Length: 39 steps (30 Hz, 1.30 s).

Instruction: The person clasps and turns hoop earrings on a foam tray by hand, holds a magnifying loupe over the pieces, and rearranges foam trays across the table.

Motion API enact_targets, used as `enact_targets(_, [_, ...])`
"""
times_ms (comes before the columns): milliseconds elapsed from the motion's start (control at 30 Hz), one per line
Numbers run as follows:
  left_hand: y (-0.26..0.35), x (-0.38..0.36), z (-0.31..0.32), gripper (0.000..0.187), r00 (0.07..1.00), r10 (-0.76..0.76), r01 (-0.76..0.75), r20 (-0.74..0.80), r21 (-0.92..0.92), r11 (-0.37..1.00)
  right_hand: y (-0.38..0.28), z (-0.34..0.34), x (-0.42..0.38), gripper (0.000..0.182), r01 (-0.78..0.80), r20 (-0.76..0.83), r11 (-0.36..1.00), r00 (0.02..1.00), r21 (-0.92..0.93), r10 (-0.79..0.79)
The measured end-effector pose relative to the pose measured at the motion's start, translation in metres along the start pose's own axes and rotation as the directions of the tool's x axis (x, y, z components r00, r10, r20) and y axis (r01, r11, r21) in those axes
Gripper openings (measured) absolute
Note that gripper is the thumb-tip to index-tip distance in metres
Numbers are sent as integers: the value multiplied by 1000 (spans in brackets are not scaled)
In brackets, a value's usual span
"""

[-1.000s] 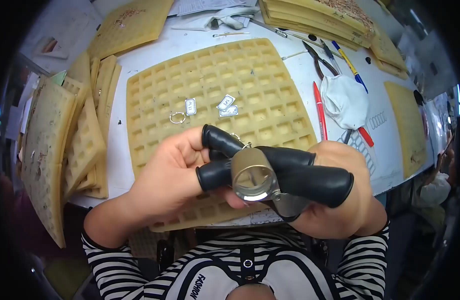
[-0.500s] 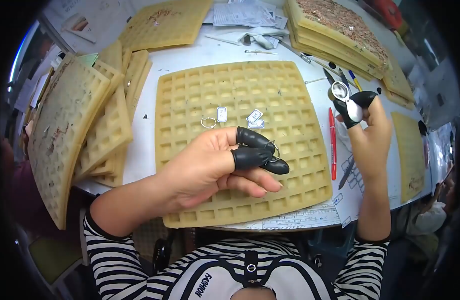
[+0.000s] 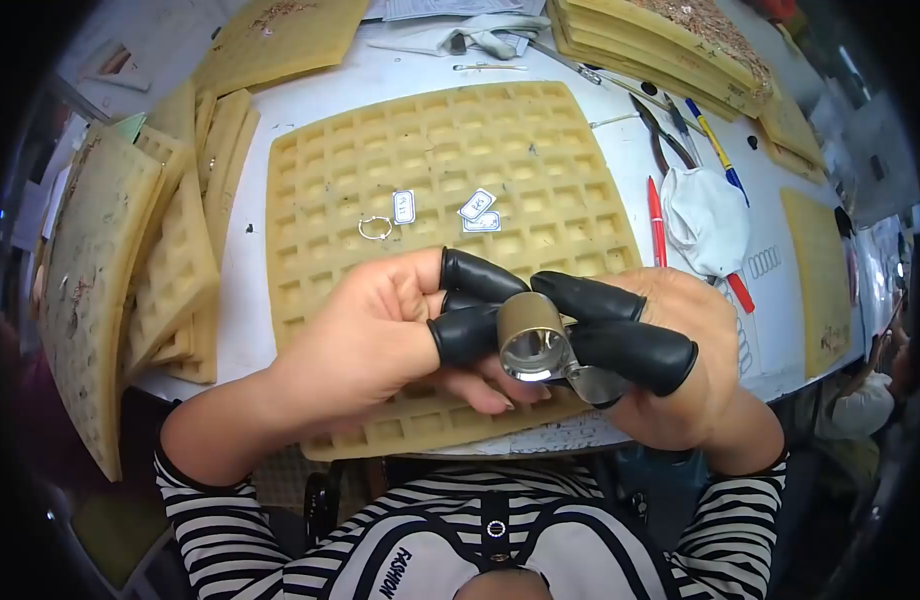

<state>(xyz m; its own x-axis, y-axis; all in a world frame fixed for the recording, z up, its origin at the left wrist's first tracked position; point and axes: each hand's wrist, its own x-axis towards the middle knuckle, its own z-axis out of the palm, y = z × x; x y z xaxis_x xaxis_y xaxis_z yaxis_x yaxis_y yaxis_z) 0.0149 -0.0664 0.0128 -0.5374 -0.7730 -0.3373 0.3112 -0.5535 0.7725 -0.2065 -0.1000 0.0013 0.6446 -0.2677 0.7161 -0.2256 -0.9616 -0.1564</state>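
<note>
Loupe point(image 3: 532, 318) (round silvery metal) swung in from 2 o'clock, right hand point(image 3: 692, 318) pinching it; left hand point(image 3: 388, 322) grip, couldn't tell. Seemingly magnifying.

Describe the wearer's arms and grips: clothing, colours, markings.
The sleeves are black-and-white striped, dark-edged, about elbow-length. The left grip and right grip both wear smooth black finger covers with rolled rims; some left fingers are uncovered. No cables visible.

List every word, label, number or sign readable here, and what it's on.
"FASHION": white panel of the striped top.
Three small paper tags on the yellow tray: too small to read.
Papers at the back: too blurred.
Marks on stacked trays: illegible.
Held loupe: none readable.
</note>
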Motion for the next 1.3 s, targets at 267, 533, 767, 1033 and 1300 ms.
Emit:
enact_targets(267, [-4,1,-4,26,1000,17,-15,25,-72,997,1,-2,-2,23,-17,40,998,999,55,15])
enact_targets(533, [-3,1,-4,27,999,19,-15,38,-87,996,1,-3,-2,23,-22,48,999,999,49,20])
enact_targets(767, [-5,0,-3,27,996,80,-80,38,-1,997,-3,-4,1,22,-57,51,997,997,44,54])
enact_targets(1033, [-2,-2,0,28,998,54,-54,19,30,998,2,-2,-3,21,-13,42,998,999,56,11])
enact_targets(1300, [-1,-2,-1,27,1000,7,-6,14,-94,996,-3,-7,-1,27,-107,101,990,990,90,98])
